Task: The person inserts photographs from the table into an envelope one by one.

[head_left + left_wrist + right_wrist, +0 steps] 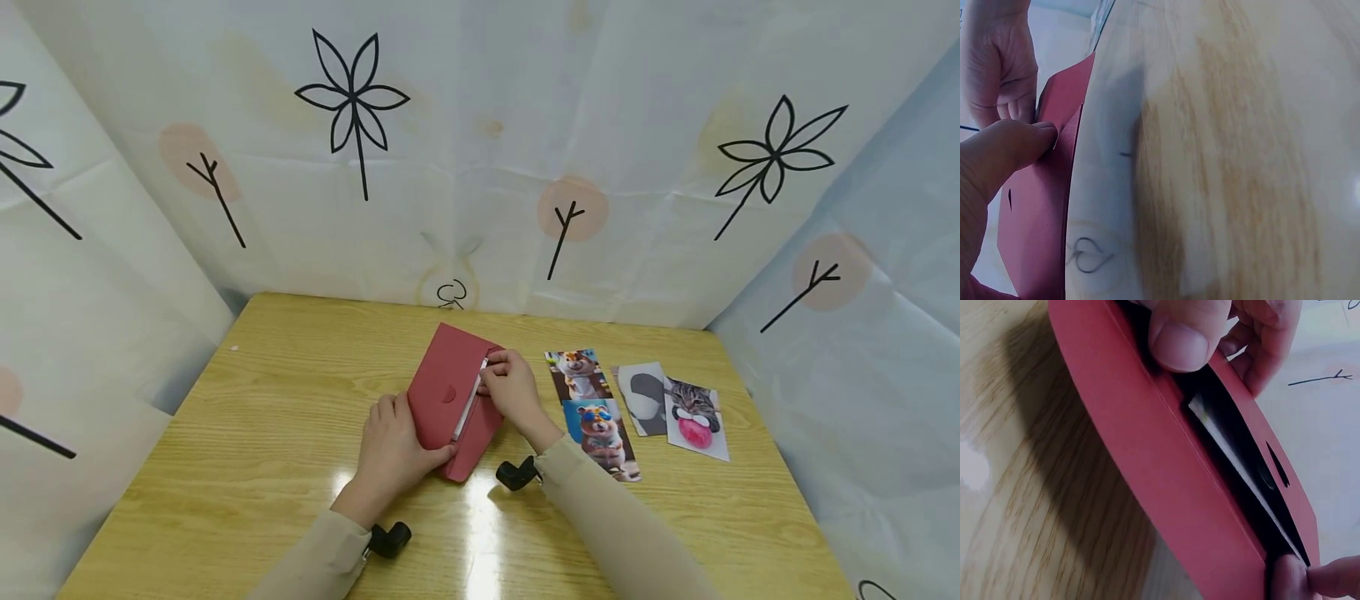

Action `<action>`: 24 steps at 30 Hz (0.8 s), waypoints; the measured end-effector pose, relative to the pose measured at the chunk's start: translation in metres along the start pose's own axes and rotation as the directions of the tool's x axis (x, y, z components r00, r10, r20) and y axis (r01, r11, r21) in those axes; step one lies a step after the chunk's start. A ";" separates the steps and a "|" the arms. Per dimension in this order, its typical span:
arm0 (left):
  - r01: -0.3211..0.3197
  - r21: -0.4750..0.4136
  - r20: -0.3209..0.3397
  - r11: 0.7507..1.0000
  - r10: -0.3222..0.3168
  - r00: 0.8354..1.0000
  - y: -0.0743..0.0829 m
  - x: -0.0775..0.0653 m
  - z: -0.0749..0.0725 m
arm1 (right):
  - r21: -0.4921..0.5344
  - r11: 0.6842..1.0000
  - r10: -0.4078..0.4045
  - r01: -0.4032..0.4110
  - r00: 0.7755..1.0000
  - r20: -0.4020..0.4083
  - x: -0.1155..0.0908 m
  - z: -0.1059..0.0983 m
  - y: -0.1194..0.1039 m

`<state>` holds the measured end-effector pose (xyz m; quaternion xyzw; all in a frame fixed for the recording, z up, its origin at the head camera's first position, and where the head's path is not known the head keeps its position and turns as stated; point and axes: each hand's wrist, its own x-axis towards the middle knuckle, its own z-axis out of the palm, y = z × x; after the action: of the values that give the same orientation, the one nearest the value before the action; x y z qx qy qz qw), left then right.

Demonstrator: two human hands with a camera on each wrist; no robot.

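Observation:
A red paper envelope (438, 375) is held over the table, its flap (1129, 450) folded back and its mouth parted. White-edged cards (468, 408) show along the mouth; in the right wrist view a pale card edge (1235, 456) lies inside the dark pocket. My left hand (397, 446) grips the envelope's lower left part, its thumb (1029, 140) at the lower end of the mouth and its fingers round the outer side. At the mouth's upper end, my right hand (517, 392) pinches the card edge; whether it also takes in the front panel I cannot tell.
Two hamster pictures (600, 429) lie end to end right of the right hand. Further right, a grey-and-white picture (645, 400) is partly under a cat picture (696, 417). Patterned cloth walls (480, 150) rise behind and beside the wooden table (300, 375).

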<state>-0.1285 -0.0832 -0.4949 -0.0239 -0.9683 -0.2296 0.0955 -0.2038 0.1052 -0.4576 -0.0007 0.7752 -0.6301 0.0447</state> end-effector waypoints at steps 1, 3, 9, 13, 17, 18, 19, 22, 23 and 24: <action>0.006 -0.002 0.007 1.000 -0.006 1.000 -0.001 0.000 0.000 | -0.001 1.000 0.001 -0.001 1.000 0.009 0.000 -0.001 0.001; 0.015 -0.002 0.019 1.000 -0.015 1.000 -0.003 0.000 0.000 | -0.014 1.000 0.003 -0.002 1.000 0.022 0.001 -0.003 0.004; 0.029 0.013 0.017 0.999 -0.029 0.999 -0.010 0.000 -0.004 | -0.142 0.990 -0.012 0.015 1.000 0.017 -0.001 -0.030 0.011; 0.030 0.011 0.009 0.999 -0.030 1.000 -0.012 0.000 -0.007 | -0.276 0.961 -0.013 0.023 0.999 0.036 -0.007 -0.059 0.015; 0.035 0.008 0.018 0.999 -0.035 0.999 -0.012 0.000 -0.008 | -0.378 0.925 -0.003 0.019 0.999 0.043 -0.013 -0.090 0.023; 0.037 0.008 0.020 0.999 -0.037 0.999 -0.012 0.000 -0.008 | -0.404 0.915 -0.004 0.020 0.999 0.041 -0.014 -0.098 0.026; 0.040 0.009 0.022 0.999 -0.040 0.999 -0.012 0.000 -0.008 | -0.429 0.903 -0.004 0.020 0.999 0.038 -0.015 -0.106 0.029; 0.046 0.011 0.027 0.999 -0.046 0.999 -0.011 -0.001 -0.008 | -0.487 0.874 0.015 0.001 0.999 0.029 -0.019 -0.125 0.035; 0.046 0.010 0.026 0.999 -0.046 0.999 -0.011 -0.001 -0.009 | -0.504 0.864 0.023 -0.005 0.999 0.029 -0.020 -0.132 0.037; 0.045 0.010 0.026 0.999 -0.045 0.999 -0.011 -0.001 -0.009 | -0.513 0.858 0.030 -0.012 0.999 0.026 -0.021 -0.138 0.039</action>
<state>-0.1268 -0.0968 -0.4919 -0.0045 -0.9708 -0.2267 0.0778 -0.1904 0.2493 -0.4666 -0.0145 0.9140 -0.4006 0.0628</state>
